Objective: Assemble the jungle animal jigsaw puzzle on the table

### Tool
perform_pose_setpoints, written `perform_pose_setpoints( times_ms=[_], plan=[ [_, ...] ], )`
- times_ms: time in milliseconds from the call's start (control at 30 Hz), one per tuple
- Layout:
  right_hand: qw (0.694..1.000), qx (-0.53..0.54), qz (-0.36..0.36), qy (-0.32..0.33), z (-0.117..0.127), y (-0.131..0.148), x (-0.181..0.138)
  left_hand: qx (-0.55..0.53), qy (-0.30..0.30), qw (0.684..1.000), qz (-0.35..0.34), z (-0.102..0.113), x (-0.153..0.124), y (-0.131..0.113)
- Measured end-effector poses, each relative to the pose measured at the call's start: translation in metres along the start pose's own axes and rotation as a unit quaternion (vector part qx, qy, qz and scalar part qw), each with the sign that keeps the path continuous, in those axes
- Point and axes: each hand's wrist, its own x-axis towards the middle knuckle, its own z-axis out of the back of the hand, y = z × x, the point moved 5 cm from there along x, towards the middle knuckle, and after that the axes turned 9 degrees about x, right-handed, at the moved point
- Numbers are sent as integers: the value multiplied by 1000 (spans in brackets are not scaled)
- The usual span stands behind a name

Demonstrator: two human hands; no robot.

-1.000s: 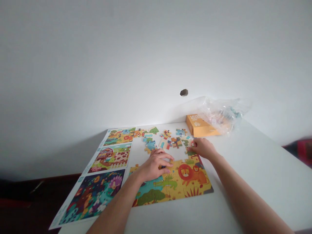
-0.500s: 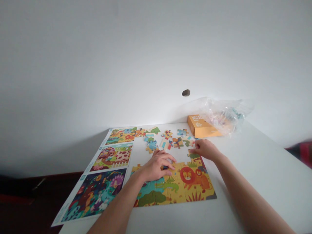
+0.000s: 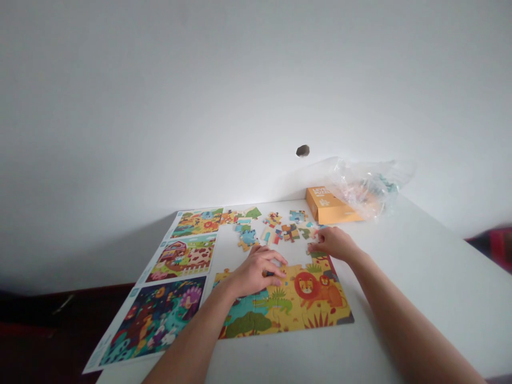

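Note:
A partly built jigsaw puzzle (image 3: 288, 306) with a lion and a crocodile lies on the white table (image 3: 420, 277) in front of me. My left hand (image 3: 256, 272) rests on its upper left part, fingers curled and pressing down on the pieces there. At the puzzle's top right corner my right hand (image 3: 334, 242) has its fingertips pinched on a puzzle piece. Several loose puzzle pieces (image 3: 276, 232) lie scattered just beyond both hands.
A long sheet of reference pictures (image 3: 168, 288) lies to the left of the puzzle, reaching over the table's left edge. An orange box (image 3: 330, 205) and a crumpled clear plastic bag (image 3: 368, 186) sit at the back right against the white wall.
Both hands have stayed nearly in place on the puzzle. The view has shifted slightly; my right hand's fingers have moved a little at the top right corner.

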Motion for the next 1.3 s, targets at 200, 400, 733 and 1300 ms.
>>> perform_pose_setpoints(
  times_ms=[200, 400, 733, 1300],
  plan=[
    [1000, -4, -22, -20, 3, -15, 4, -8, 0, 1000, -2, 0, 0, -1],
    [1000, 8, -18, -13, 4, -15, 4, -11, 6, 1000, 5, 2, 1, -3],
    [999, 6, -21, -29, 6, -32, 5, -12, 10, 1000, 6, 2, 1, -3],
    [999, 3, -7, -36, 4, -25, 5, -15, 22, 1000, 9, 4, -1, -5]
  ],
)
